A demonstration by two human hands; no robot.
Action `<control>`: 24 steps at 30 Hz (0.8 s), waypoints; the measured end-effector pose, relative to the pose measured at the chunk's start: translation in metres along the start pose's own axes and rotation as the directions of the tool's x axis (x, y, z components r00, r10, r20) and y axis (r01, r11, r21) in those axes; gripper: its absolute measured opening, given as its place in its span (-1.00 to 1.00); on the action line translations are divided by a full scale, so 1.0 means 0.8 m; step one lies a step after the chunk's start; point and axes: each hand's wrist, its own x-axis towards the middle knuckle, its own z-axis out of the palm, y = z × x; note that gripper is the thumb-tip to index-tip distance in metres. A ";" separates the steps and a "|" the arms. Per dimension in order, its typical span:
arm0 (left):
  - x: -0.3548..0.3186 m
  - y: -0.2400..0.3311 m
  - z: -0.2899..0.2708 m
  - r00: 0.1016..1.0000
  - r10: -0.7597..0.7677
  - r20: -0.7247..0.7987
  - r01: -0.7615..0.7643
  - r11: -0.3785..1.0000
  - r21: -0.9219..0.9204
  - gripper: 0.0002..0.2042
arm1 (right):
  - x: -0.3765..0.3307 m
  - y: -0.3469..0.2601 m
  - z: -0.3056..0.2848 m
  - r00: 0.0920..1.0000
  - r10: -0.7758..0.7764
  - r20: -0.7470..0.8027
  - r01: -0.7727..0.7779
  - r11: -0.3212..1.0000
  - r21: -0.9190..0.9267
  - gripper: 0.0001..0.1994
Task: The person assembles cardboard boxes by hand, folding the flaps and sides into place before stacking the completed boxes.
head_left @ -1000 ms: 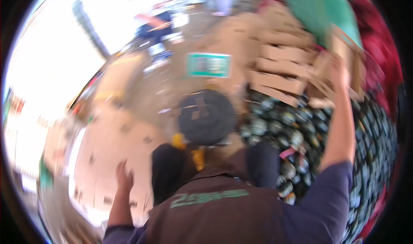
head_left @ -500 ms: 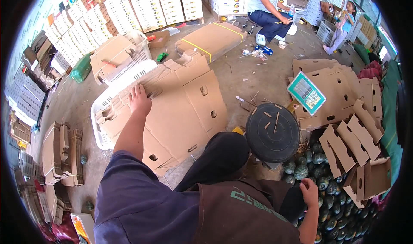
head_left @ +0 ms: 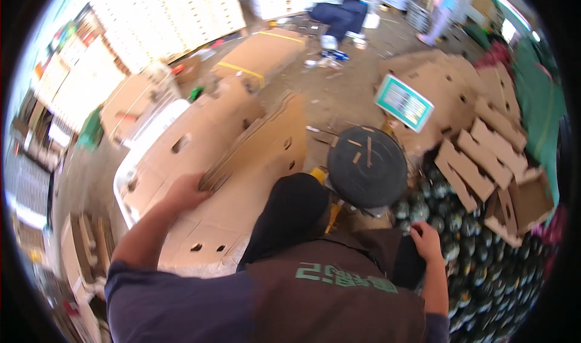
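Observation:
My left hand (head_left: 186, 193) is closed on the edge of a flattened cardboard box (head_left: 266, 140), whose raised part slants up and away from the stack. Beneath it, more flattened cardboard (head_left: 175, 146) with oval cut-outs lies on a white plastic crate (head_left: 124, 172). Loosely bent over my right knee, my right hand (head_left: 427, 241) shows nothing held. It is near a heap of dark green squashes (head_left: 469, 270). Between my knees and the scale stands a round black lid (head_left: 367, 167) with cardboard scraps on top.
A scale display (head_left: 404, 102) with a teal frame rises beyond the lid. Open cardboard trays (head_left: 484, 161) stand on the squashes at right. A strapped cardboard bundle (head_left: 260, 55) lies ahead, near a seated person (head_left: 339, 10). Stacked white cartons (head_left: 169, 16) line the far left.
My left hand has moved nearer and gone from lying flat on the cardboard to gripping its edge, lifting part of it. My right hand stays at the knee. The whole view has shifted.

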 end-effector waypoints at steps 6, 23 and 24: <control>-0.022 0.088 -0.050 0.989 0.051 -0.142 -0.054 0.998 -0.015 -0.78 | 0.012 -0.027 0.007 0.992 -0.104 0.075 0.109 0.991 -0.076 -0.79; 0.032 0.236 -0.155 0.727 0.166 -0.667 -0.666 0.407 -0.625 -0.70 | 0.061 -0.039 -0.097 0.813 0.094 -0.575 0.431 0.568 0.701 -0.44; 0.049 0.237 -0.133 0.832 0.261 -0.490 -0.553 0.316 -0.771 -0.71 | 0.030 -0.032 -0.108 0.853 0.127 -0.506 0.370 0.536 0.759 -0.49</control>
